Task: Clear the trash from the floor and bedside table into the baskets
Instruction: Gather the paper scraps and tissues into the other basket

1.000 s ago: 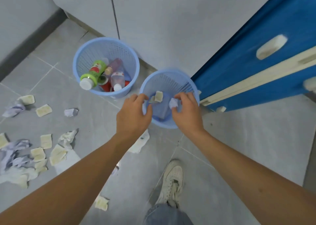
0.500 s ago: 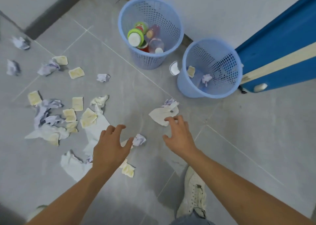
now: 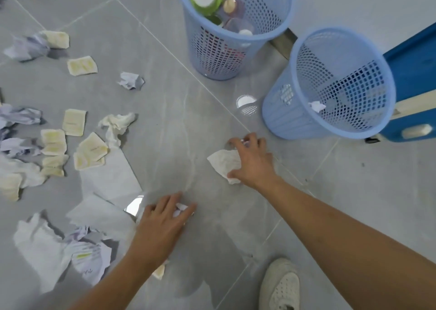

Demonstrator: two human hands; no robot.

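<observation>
Two blue mesh baskets: far basket [image 3: 226, 50] holds bottles, near basket [image 3: 330, 90] nearly empty, one small paper scrap inside, beside a blue cabinet [image 3: 415, 74]. Floor [image 3: 177, 121] on the left littered with tissue sheets, crumpled paper, yellowish square wrappers [image 3: 82, 65]. Right hand [image 3: 252, 161] spread over a crumpled white tissue [image 3: 224, 162], fingers curling on its edge, not lifted yet. Left hand [image 3: 165, 220] fingers closing on a small paper wad [image 3: 180, 209]. Likely all weightless, soft, crushable, no break risk; pinch or scrunch anywhere, flat wrappers probably need an edge pried up
</observation>
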